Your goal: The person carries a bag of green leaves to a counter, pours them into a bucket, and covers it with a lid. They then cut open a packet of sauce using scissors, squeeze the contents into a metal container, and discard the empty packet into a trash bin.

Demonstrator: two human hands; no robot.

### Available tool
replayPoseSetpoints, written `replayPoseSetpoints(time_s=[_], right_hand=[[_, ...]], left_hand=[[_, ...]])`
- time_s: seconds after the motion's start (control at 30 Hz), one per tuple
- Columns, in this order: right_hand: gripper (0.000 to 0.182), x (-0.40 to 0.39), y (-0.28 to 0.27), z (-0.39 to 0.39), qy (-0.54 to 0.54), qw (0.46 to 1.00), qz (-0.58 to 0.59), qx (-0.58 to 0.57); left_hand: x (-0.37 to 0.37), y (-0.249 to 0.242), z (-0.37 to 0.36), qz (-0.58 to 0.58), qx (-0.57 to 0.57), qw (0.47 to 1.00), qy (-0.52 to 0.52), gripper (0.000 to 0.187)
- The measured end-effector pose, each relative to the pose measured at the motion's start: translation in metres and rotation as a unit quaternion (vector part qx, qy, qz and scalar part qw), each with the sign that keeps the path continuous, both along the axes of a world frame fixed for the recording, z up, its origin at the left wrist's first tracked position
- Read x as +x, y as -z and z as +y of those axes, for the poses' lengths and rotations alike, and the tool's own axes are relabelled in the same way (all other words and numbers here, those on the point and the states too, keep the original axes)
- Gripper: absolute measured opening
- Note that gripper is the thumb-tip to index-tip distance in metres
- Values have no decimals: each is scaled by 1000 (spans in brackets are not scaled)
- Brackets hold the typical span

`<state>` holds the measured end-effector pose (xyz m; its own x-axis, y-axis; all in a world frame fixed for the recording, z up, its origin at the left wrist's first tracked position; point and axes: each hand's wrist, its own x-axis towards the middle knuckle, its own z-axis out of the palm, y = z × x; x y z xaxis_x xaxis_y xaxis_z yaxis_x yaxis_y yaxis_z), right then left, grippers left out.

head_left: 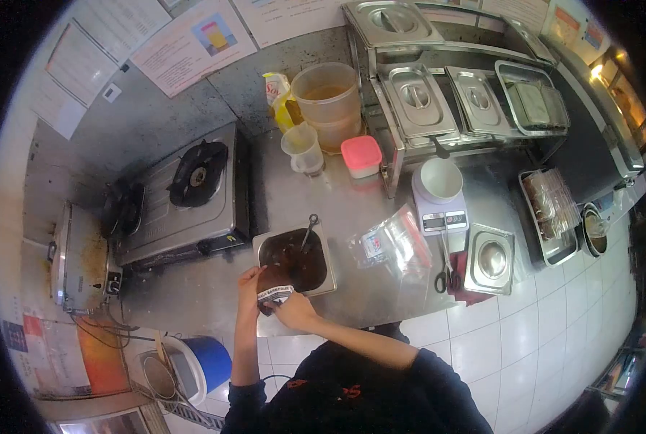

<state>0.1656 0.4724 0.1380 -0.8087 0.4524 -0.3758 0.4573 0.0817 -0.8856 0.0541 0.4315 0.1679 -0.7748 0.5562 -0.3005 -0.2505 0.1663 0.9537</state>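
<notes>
Over the near left edge of a steel container (330, 273) of dark brown sauce, my two hands hold a pouch (274, 293) with a white label reading "BARBEQUE". My left hand (248, 283) pinches its left side, fingertips closed. My right hand (294, 312) is closed around its lower right part; some fingers are hidden behind it. A metal utensil with a ringed handle (313, 220) stands tilted in the sauce, its lower end out of sight.
A gas stove (185, 192) stands at left. Behind are a plastic jug (303, 147), a large bucket (328, 101) and a pink-lidded tub (361, 155). At right lie clear bags (399, 246), a scale (442, 219) with a bowl, scissors (447, 278) and a steel lid (491, 260).
</notes>
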Motion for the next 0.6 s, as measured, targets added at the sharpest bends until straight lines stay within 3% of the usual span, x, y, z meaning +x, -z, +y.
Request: replayPoseSetpoints(time_s=[0.1,0.23,0.3,0.33,0.4,0.6], right_hand=[[34,1,-7,2,0,1000,-8,8],[34,1,-7,1,15,1000,7,-2],[34,-5,7,-2,15,1000,7,8],[34,-7,11,-3,16,1000,7,17],[33,0,-10,5,-8,999,5,41],[27,4,-17,6,6,1000,4,20]], left_hand=[[12,-18,7,11,4,1000,-6,30],[6,-7,4,8,-46,999,-7,29],[-6,15,-6,158,-32,984,74,26],[-2,9,-4,158,-32,984,72,26],[14,-13,7,-16,-18,999,-27,24],[20,-26,11,-32,-49,998,-12,19]])
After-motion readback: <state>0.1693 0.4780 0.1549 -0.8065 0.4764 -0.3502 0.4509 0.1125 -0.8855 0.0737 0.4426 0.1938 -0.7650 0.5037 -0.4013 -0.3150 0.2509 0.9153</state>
